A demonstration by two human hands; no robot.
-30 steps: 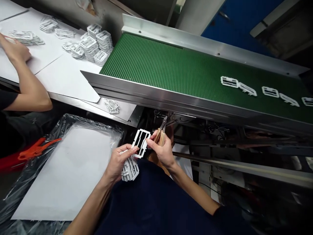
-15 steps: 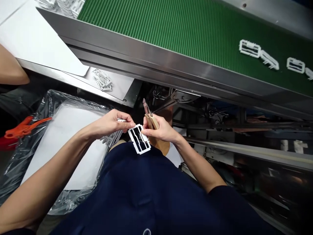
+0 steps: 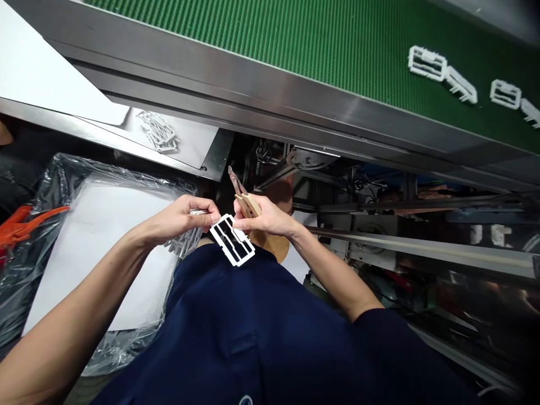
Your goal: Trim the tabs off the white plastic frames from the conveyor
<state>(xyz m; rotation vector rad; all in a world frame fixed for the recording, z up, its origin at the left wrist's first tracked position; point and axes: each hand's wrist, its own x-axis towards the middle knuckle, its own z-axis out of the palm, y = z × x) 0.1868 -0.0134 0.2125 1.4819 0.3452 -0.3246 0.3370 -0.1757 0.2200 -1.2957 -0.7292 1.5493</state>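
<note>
Beside a green conveyor [image 3: 295, 45], over a plastic-wrapped board [image 3: 93, 253], left fingers [image 3: 202, 207] curl around stacked white frames [image 3: 183, 243]; right fingers [image 3: 241, 224] pinch wooden-handled pliers [image 3: 247, 203] and touch a single frame [image 3: 232, 240].

Factory production floor, plastic-parts line. Evidence: conveyor with green modular belt [image 3: 295, 39] in stainless steel frame [image 3: 211, 73], carrying white moulded plastic frames [image 3: 427, 63] in a spaced row; exposed machine brackets and cabling [image 3: 312, 160] beneath the conveyor; steel-edged workbench [image 3: 101, 132] topped with white card; tray wrapped in clear plastic sheeting [image 3: 42, 236], lined with white card; orange spring clamp [image 3: 25, 219] alongside
</note>
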